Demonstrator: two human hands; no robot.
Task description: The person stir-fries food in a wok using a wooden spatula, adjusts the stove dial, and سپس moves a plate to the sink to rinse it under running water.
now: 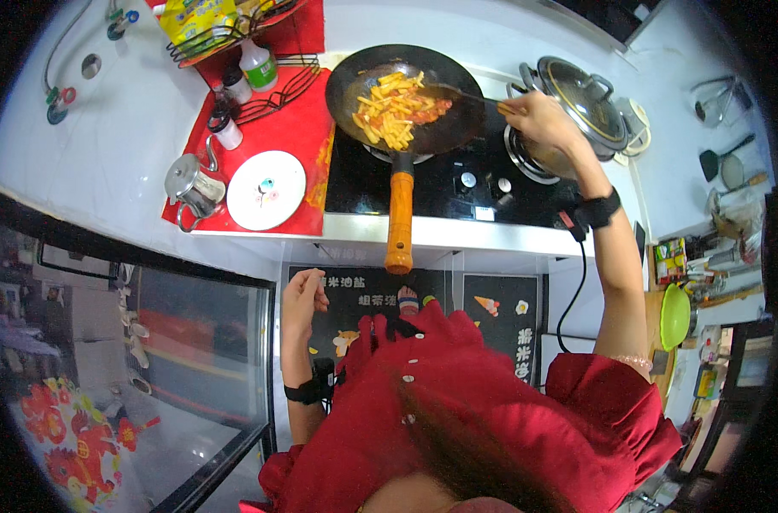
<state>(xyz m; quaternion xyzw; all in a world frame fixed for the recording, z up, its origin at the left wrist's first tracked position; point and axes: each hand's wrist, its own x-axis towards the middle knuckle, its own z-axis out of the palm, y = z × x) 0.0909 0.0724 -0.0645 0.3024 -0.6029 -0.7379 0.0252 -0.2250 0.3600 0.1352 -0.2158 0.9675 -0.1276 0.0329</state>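
Observation:
A black wok [357, 77] with a long wooden handle [400, 221] sits on the left burner of a black glass gas hob [357, 186]. Yellow strips of food [389, 106] lie in it, with reddish pieces [430, 110] on their right side. My right hand [539, 117] is closed around the handle end of a spatula [469, 97], whose head is at the reddish pieces. Low at the left, my left hand [305, 295] hangs in front of the counter edge, touching nothing, its fingers loosely curled.
Left of the hob, a white plate [267, 192], a metal-and-glass pot [196, 186] and a seasoning jar [225, 130] stand on a red mat [299, 128]. A wire rack [286, 96] is behind them. A lidded pan [581, 96] occupies the right burner. A cable [582, 282] hangs from my right wrist.

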